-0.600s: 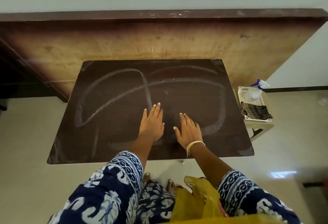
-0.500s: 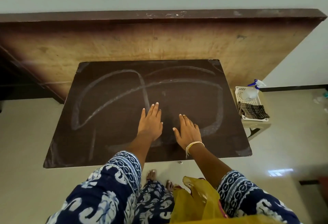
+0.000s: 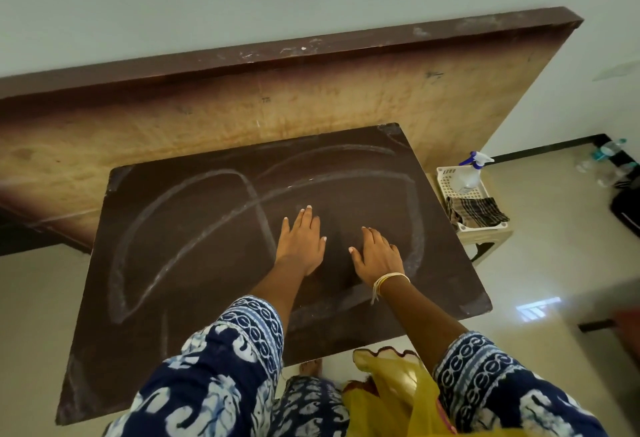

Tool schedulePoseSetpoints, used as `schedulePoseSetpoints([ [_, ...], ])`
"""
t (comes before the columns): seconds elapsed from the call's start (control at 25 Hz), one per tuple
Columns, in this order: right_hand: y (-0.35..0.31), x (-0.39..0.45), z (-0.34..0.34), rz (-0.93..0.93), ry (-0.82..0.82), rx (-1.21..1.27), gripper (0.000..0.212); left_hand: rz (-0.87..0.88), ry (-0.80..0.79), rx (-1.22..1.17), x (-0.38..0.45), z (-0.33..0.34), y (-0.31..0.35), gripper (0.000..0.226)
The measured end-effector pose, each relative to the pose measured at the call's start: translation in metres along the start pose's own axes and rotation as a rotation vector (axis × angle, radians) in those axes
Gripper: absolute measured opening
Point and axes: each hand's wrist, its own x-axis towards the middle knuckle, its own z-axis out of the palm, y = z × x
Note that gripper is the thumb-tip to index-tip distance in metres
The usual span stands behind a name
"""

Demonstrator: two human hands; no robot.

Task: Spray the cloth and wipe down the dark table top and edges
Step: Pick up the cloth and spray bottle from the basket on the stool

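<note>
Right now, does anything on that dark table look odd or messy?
Yes: pale looping streaks curve across the dark table top, like chalky dust or smears. Both hands lie flat on it, holding nothing.

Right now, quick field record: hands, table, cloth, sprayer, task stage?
left hand: flat on the table top, fingers straight, holding nothing
right hand: flat on the table top beside the left, holding nothing
dark table top: pale curved streaks across the surface
cloth: striped, draped over the basket's near end, untouched
spray bottle: in the white basket, right of the table
basket support: pale stool
task stage: not begun; cloth not yet picked up
</note>
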Motion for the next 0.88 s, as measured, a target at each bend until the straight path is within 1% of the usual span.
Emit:
schedulePoseSetpoints([
  [0.2, 0.049, 0.022, -0.019, 0.061, 0.024, 0.006, 0.061, 0.085, -0.002, -0.028, 0.038, -0.001, 0.043, 0.058],
  [0.36, 0.113, 0.055, -0.054, 0.105, 0.097, -0.015, 0.061, 0.094, 0.007, -0.088, 0.085, -0.008, 0.096, 0.057],
  [0.48, 0.175, 0.077, -0.075, 0.135, 0.125, 0.006, 0.058, 0.1, 0.018, -0.121, 0.122, -0.006, 0.153, 0.056],
  [0.76, 0.332, 0.12, -0.126, 0.127, 0.033, 0.032, 0.052, -0.042, 0.02, -0.192, 0.19, 0.009, 0.284, 0.055],
  [0.88, 0.39, 0.135, -0.141, 0.134, -0.004, 0.015, 0.047, -0.103, 0.02, -0.213, 0.208, 0.012, 0.327, 0.055],
])
